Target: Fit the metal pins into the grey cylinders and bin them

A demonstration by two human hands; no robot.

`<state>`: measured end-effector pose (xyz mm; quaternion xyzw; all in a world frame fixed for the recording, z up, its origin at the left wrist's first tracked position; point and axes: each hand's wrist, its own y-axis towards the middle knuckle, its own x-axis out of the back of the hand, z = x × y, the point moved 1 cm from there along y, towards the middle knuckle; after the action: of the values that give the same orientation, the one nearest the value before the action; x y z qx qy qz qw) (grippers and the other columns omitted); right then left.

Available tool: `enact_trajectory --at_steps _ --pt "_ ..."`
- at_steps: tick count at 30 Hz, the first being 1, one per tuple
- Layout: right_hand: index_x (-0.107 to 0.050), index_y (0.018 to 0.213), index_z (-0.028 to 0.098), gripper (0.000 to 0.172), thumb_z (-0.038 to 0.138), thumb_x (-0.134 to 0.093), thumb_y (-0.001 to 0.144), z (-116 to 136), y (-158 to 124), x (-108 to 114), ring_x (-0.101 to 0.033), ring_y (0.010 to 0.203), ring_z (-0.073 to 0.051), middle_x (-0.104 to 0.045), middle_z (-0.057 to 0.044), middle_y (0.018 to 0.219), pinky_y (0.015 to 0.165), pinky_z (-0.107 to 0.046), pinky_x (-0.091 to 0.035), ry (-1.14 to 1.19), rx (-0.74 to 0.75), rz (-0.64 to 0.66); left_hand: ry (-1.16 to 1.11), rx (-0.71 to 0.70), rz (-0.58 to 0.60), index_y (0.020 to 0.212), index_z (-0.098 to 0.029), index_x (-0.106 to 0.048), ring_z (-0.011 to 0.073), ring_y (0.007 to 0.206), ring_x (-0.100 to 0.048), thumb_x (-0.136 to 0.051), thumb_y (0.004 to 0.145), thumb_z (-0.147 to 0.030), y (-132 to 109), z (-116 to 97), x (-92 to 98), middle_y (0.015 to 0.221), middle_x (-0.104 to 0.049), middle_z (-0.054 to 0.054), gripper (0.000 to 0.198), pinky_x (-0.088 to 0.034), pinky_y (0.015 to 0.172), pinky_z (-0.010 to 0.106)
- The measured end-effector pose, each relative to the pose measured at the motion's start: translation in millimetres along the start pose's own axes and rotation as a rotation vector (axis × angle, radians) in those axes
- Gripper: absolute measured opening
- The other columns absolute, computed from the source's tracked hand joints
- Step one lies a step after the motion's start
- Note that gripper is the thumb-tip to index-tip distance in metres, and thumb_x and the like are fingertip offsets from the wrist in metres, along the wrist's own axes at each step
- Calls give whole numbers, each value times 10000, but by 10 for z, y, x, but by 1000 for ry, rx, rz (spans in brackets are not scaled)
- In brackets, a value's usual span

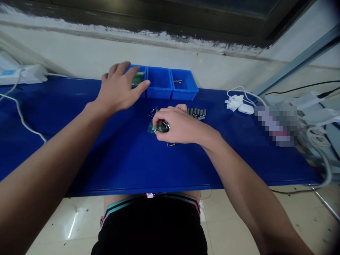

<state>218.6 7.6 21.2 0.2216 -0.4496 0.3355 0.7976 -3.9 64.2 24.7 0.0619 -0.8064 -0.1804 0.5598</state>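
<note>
My left hand [119,86] is over the leftmost blue bin [143,94], fingers spread and nothing visible in them. Something green [138,78] shows inside that bin, partly covered by the hand. My right hand [180,124] is low over the table with its fingers curled inward. Under and beside those fingers lie a flat green piece [151,128] and thin metal pins [154,110]; whatever the fingertips grip is hidden. Brass-coloured pins [173,144] stick out below the palm. Just behind the right hand stands a row of short grey cylinders [196,112].
The middle blue bin [159,92] and the right blue bin [185,95], with a few metal pins [177,81], stand against the wall. A crumpled tissue [234,102] and white case [246,108] lie to the right. White cables [21,113] cross the left side of the blue table [119,170].
</note>
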Motion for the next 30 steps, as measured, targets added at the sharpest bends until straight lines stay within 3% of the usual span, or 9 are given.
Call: enact_trajectory --at_steps 3,6,10,14,21,24,26,30 --pt "-651 919 245 106 294 -667 826 14 -6 51 -603 955 -222 -705 -1 994 949 -424 -275 69 -3 -39 -143 -90 -178 1394 -307 -673 368 1399 -504 -486 993 -645 -174 -101 93 1493 -602 56 556 -374 1183 539" --pt "-640 973 243 170 322 -678 828 24 -10 111 -607 949 -221 -702 -15 1033 948 -424 -339 162 20 -91 -345 -164 -268 1105 -263 -768 293 1095 -664 -498 1043 -565 -325 -184 132 1122 -739 66 410 -483 1011 460" --pt "-622 1057 240 244 323 -676 835 7 -4 166 -598 1050 -254 -679 -50 1135 964 -437 -389 163 39 -205 -653 -132 -78 842 -248 -721 198 753 -676 -485 1071 -547 -426 -228 67 802 -709 13 444 -520 763 379" --pt "-613 1120 246 264 276 -635 859 -19 15 158 -571 1124 -279 -642 -59 1144 1036 -472 -385 34 73 -321 -795 -145 102 883 -248 -696 209 759 -692 -656 973 -620 -427 -248 -25 817 -718 16 385 -524 686 353" --pt "-584 1335 254 414 266 -582 922 -8 34 104 -526 1222 -331 -586 -101 1270 1047 -538 -422 -83 42 -367 -989 -78 185 1186 -307 -630 225 816 -724 -825 852 -596 -408 -238 -16 887 -745 1 483 -559 673 360" --pt "-534 1445 274 500 278 -577 947 21 24 96 -523 1268 -344 -573 -110 1335 1045 -548 -453 -75 14 -381 -986 -130 162 1211 -316 -606 226 890 -738 -847 843 -527 -432 -253 -9 997 -752 7 488 -584 713 361" --pt "-493 1504 298 556 298 -584 956 37 17 96 -524 1292 -351 -579 -114 1355 1049 -556 -465 -70 -17 -380 -984 -172 140 1106 -306 -630 214 900 -737 -843 850 -469 -449 -271 -25 1037 -749 6 371 -594 725 355" --pt "-454 1551 309 591 355 -586 977 57 1 125 -509 1323 -360 -574 -120 1394 1075 -572 -445 -69 -36 -410 -958 -183 23 944 -275 -690 178 771 -678 -822 861 -402 -411 -251 -38 952 -737 5 201 -575 681 358"
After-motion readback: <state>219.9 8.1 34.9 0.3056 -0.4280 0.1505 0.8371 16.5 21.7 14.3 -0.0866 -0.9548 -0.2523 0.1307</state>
